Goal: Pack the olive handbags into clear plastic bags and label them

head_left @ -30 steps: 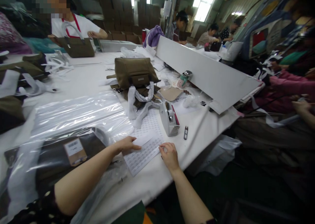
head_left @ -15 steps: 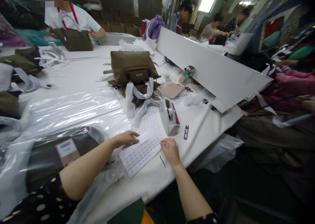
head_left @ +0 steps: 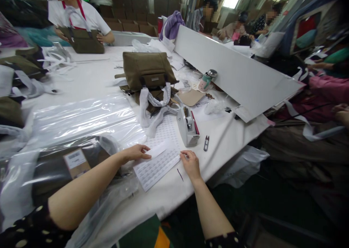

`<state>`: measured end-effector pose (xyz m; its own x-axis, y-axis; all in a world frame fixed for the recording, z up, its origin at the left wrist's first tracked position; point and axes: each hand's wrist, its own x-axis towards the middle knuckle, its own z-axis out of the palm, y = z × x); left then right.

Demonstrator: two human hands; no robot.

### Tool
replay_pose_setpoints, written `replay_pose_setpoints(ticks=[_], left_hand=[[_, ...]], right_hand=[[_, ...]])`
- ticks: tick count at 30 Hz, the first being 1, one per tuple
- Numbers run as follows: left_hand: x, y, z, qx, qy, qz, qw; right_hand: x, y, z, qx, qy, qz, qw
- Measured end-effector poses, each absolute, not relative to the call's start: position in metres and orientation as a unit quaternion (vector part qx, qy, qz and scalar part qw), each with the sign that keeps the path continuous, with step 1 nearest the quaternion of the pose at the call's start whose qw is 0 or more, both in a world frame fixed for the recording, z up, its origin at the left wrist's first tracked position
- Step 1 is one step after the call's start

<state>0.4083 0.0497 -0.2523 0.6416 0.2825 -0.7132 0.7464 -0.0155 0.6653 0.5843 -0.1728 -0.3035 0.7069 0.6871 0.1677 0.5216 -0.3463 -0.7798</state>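
A plain white slip of paper [head_left: 160, 149] is held at its left end by the left hand [head_left: 137, 153], thumb and fingers brought together, above a white paper sheet printed with rows of small dark marks [head_left: 152, 173]. The sheet is laid on the white-covered desk [head_left: 231, 135]. The right hand [head_left: 190, 162] is placed at the sheet's right edge, fingers curled — whether the paper is pinched there cannot be told, the fingertips being small and blurred.

A thin black strip [head_left: 180, 174] is seen just beside the sheet. Beyond the right hand, a grey tape dispenser [head_left: 188, 131] is set near small metal snips [head_left: 206, 143]. Farther off, an olive fabric bag with white-wrapped handles [head_left: 147, 68] is rested; across the desk, another olive bag [head_left: 86, 41] is held by a person in a white top [head_left: 95, 17].
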Motion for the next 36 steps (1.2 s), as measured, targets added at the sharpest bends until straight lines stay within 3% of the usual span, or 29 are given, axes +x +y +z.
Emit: replay_pose_setpoints(ticks=[6, 16, 24, 31, 36], left_hand=[[0.448, 0.046, -0.254, 0.711, 0.360, -0.189, 0.574], [0.479, 0.037, -0.249, 0.636, 0.294, -0.218, 0.679], [0.501, 0.040, -0.251, 0.601, 0.269, -0.225, 0.719], [0.511, 0.030, -0.252, 0.617, 0.246, -0.200, 0.720], [0.510, 0.022, -0.238, 0.665, 0.220, -0.192, 0.687]], right_hand=[[0.601, -0.163, -0.303, -0.820, -0.361, 0.110, 0.430], [0.602, -0.141, -0.300, -0.831, -0.389, 0.133, 0.375], [0.602, -0.144, -0.302, -0.826, -0.365, 0.148, 0.404], [0.598, -0.149, -0.288, -0.812, -0.372, 0.133, 0.430], [0.594, -0.151, -0.275, -0.825, -0.385, 0.093, 0.403]])
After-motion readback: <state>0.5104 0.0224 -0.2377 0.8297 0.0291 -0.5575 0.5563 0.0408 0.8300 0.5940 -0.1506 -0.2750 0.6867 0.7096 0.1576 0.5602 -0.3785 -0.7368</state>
